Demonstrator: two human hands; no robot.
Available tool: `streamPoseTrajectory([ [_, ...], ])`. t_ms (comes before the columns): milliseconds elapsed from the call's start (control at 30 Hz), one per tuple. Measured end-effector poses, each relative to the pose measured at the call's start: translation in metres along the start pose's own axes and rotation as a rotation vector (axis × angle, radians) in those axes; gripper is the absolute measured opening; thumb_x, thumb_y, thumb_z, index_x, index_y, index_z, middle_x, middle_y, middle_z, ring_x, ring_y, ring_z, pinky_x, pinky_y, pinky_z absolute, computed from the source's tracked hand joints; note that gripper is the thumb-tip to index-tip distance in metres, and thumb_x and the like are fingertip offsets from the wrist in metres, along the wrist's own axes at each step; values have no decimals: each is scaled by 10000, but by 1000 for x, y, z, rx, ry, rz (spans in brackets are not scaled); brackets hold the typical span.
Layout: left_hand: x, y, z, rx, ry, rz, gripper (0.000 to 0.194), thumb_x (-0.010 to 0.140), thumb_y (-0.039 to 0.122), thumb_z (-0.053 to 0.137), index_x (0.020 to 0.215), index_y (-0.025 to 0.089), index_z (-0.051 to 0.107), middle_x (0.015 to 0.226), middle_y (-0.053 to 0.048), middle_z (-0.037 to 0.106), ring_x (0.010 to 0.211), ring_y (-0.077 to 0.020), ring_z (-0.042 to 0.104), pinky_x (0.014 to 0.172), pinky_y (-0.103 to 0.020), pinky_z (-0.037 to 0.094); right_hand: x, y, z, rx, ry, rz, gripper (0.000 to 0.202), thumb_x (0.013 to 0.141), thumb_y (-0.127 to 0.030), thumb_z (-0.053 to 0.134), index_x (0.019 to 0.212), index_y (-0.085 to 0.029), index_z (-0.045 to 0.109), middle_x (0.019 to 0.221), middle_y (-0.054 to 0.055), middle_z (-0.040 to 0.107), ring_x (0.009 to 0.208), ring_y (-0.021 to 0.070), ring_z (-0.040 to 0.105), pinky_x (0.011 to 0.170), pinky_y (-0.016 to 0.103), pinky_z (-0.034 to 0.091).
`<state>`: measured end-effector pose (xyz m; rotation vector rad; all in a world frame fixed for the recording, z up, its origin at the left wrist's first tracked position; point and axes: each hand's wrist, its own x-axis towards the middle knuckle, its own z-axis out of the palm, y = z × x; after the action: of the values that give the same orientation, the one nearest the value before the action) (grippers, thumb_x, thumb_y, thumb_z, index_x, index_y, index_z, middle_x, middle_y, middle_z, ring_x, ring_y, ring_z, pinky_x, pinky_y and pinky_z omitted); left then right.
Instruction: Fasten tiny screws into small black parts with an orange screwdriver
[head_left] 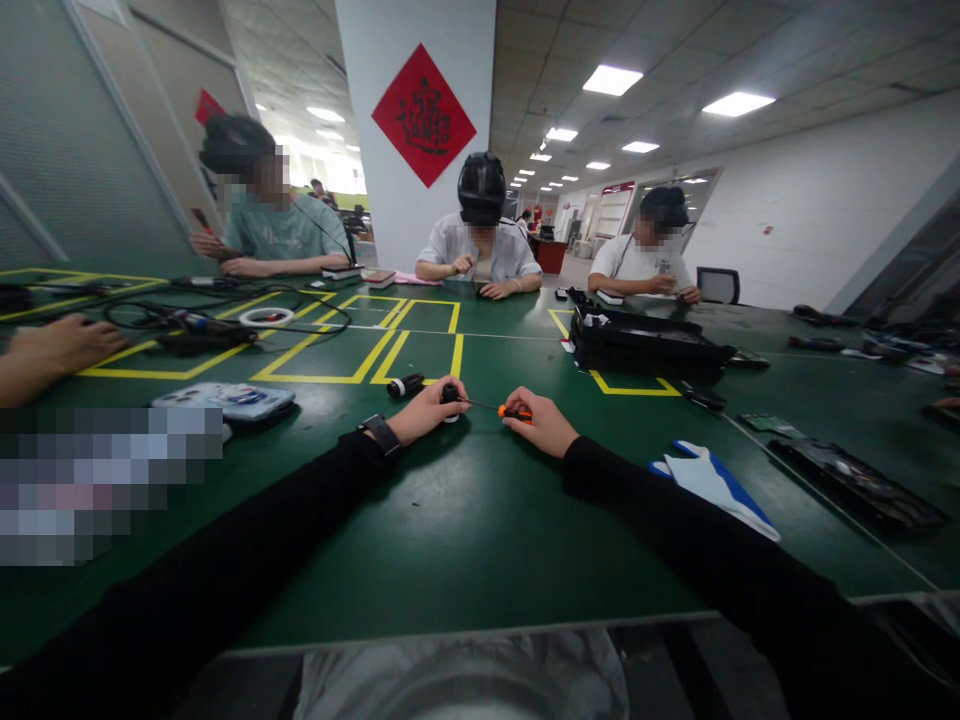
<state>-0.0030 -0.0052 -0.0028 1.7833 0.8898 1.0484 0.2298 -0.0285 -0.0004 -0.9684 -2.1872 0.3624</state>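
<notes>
left hand [422, 413] pinching small black round part [450, 394], 12 o'clock; right hand [548, 425] gripping orange-and-black screwdriver [516, 413], thin metal shaft [482, 404] towards 9 o'clock. off-axis push could jab left fingers; loose pinch may spin part.

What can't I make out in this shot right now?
All in the head view:
Small black round part: partly covered by the left hand.
Thin metal shaft: tip too small to tell whether it touches that part.
Orange-and-black handle: rear end hidden by the right hand.
Bare forearm, far left: cut off by the left edge.
</notes>
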Motion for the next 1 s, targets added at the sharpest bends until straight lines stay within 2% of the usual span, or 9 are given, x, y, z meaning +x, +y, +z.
streamPoseTrajectory([
  [133,1,-1,0,-72,-9,-7,245,690,291,627,838,174,471,826,4,573,736,-97,536,687,-236,416,-1,-4,-2,26,12,12,205,758,-320,564,894,-167,547,762,10,595,681,118,550,665,241,411],
  [233,1,-1,0,-94,-23,-10,257,687,290,630,848,173,466,849,-4,583,762,-104,547,707,-247,420,-2,-8,-4,-5,-7,25,225,829,-340,468,853,-159,600,686,10,591,608,107,534,625,234,401],
  [300,1,-1,-1,-93,-26,-14,263,693,298,625,865,174,468,851,-6,585,771,-108,551,715,-254,422,-1,-9,-5,-34,15,-2,234,840,-321,451,845,-158,619,727,27,603,639,112,536,640,236,402],
  [467,1,-1,-3,-86,-7,-22,264,707,322,609,883,175,479,825,-1,587,775,-112,552,727,-262,418,0,-10,-6,-34,113,-97,227,761,-299,577,947,-171,596,886,47,582,788,132,532,724,243,409],
  [567,0,0,-3,-71,-18,-16,253,723,337,589,888,177,483,810,1,583,770,-111,548,723,-261,416,0,-8,-5,-29,57,-50,236,787,-334,543,952,-174,596,817,25,585,720,117,527,682,232,402],
  [667,0,0,-3,-30,-26,0,249,725,339,589,883,178,483,805,4,569,750,-104,536,702,-249,412,1,-6,-5,-52,-45,15,277,855,-353,425,846,-160,624,705,10,587,628,103,508,625,222,375],
  [733,0,0,-2,-3,-17,4,251,722,341,592,878,178,482,796,8,555,719,-97,523,673,-238,408,1,-6,-5,-53,-36,9,270,850,-340,431,825,-155,626,733,22,596,658,110,514,640,226,373],
  [867,1,-1,-2,13,-8,6,254,716,342,597,872,179,480,765,22,526,663,-81,495,627,-222,400,1,-6,-3,12,46,-43,234,757,-305,569,945,-165,575,843,34,584,735,121,519,679,230,389],
  [1000,0,-1,-2,3,-33,0,260,701,331,610,867,175,484,760,25,530,649,-76,495,613,-218,403,1,-6,-1,3,-31,-13,241,783,-333,537,963,-174,558,684,-16,549,606,96,477,622,215,365],
])
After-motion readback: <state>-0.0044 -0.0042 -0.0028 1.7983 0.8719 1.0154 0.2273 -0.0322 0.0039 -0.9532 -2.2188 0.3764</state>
